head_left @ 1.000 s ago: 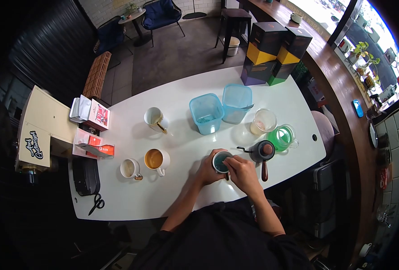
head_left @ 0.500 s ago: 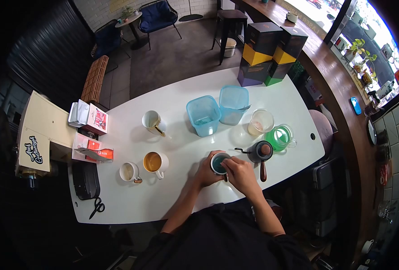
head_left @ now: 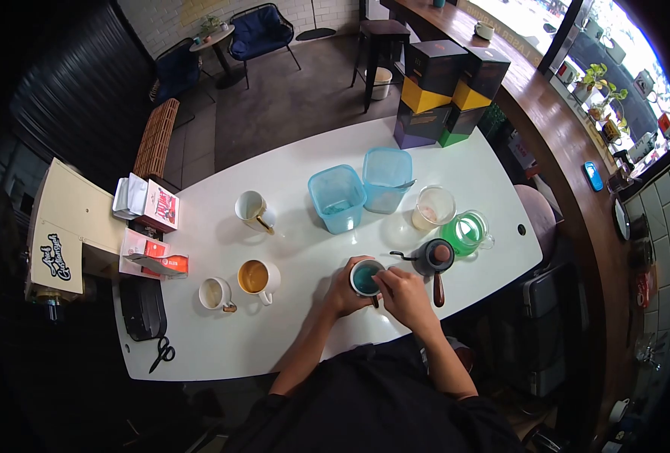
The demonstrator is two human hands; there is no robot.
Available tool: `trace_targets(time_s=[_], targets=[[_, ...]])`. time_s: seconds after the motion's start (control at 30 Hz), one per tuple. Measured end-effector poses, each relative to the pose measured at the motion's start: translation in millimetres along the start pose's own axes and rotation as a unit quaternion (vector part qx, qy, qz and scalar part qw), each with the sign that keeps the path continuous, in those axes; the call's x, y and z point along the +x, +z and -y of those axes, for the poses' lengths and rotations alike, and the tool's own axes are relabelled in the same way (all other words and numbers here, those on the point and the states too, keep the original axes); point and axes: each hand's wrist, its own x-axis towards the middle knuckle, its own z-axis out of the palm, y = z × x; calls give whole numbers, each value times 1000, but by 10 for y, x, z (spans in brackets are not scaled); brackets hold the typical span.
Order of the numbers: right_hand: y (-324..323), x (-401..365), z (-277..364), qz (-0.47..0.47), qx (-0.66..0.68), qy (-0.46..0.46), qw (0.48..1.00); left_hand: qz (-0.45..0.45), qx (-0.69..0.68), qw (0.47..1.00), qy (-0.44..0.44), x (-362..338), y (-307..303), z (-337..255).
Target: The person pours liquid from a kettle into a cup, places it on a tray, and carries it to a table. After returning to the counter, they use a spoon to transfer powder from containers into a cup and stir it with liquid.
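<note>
My left hand point(head_left: 342, 291) is wrapped around the side of a mug point(head_left: 366, 278) with blue-green liquid inside. At the mug's right rim, my right hand point(head_left: 406, 297) is closed in a pinch; whatever its fingers hold is hidden. A dark, narrow handle shows at the mug's near side. Right of my hands stands a dark pot with a brown knob, a crank and a wooden handle point(head_left: 434, 257). Behind it are a clear plastic cup point(head_left: 434, 208) and a glass jug of green liquid point(head_left: 467, 232).
Two blue plastic containers point(head_left: 338, 200) stand farther back, a spoon handle showing in the right one. Left are a mug of brown liquid point(head_left: 258, 279), a small cup point(head_left: 216, 294) and a white mug point(head_left: 254, 211). Scissors point(head_left: 162, 355) lie near the left edge; stacked boxes point(head_left: 433, 75) stand at the back.
My right hand has shifted slightly from over the mug's opening toward its right rim, showing more of the liquid. My left hand keeps its hold. The view has tilted slightly.
</note>
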Motion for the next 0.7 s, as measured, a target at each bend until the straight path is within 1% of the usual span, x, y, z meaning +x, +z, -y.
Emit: trace_targets(time_s=[0.07,0.1,0.17,0.23,0.27,0.33,0.47,0.57,0.7], targets=[[41,3,40,-8,39,-4,999,0,3,1000,6,-1,-12,-3],[65,9,37,-9,40,-2,999,3,0,1000,2,2,-18,-3],[107,23,4,-38,35,7,999,11,-5,1000,-2,-12,-1,5],[88,34,-27,-42,13,4,999,-3,-10,1000,19,-12,8,32],[84,30,-36,-42,-7,-2,999,-1,-9,1000,18,-25,7,34],[30,31,-21,-39,-23,5,999,6,-30,999,-11,-26,15,33],[-25,14,-17,-26,-47,10,998,-6,-2,1000,15,-23,20,9],[1,-3,-16,1,-35,-3,999,4,-12,1000,-11,-22,2,-8],[98,12,34,-16,5,-24,1000,7,6,1000,-6,-13,-4,17]])
